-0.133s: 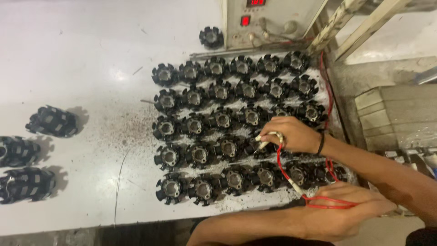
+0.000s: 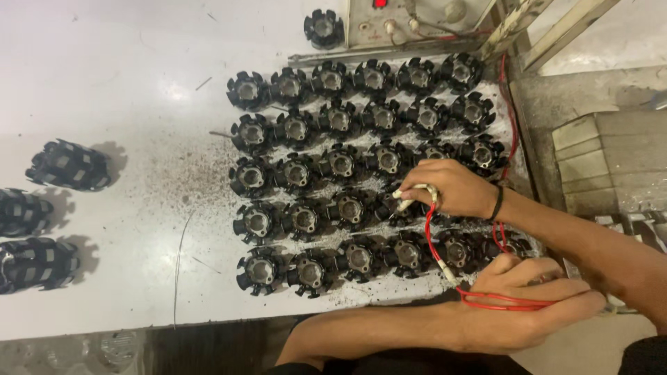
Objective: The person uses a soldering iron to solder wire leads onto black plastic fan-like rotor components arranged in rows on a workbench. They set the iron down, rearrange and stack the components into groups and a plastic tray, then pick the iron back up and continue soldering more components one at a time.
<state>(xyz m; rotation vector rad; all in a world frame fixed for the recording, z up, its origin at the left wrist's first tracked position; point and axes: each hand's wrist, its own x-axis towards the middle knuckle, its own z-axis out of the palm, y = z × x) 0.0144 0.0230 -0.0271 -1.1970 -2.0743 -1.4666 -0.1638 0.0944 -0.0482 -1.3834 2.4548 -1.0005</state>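
Observation:
Several black toothed stator cores (image 2: 340, 208) lie in rows on a white table (image 2: 125, 83). My right hand (image 2: 455, 187), with a black band at the wrist, pinches white-tipped probe ends (image 2: 406, 201) of a red wire (image 2: 434, 243) and holds them over a core in the fourth row. My left hand (image 2: 528, 298) lies at the table's near edge, fingers curled around a loop of the same red wire. My left forearm runs along the front edge.
Three stacks of black cores (image 2: 66, 165) lie on their sides at the table's left. A pale test box (image 2: 417, 17) with knobs stands at the back, a single core (image 2: 323, 26) beside it. Grey bins (image 2: 611, 160) stand to the right.
My right hand has shifted slightly up and right with the probe ends. The left hand keeps its hold on the wire.

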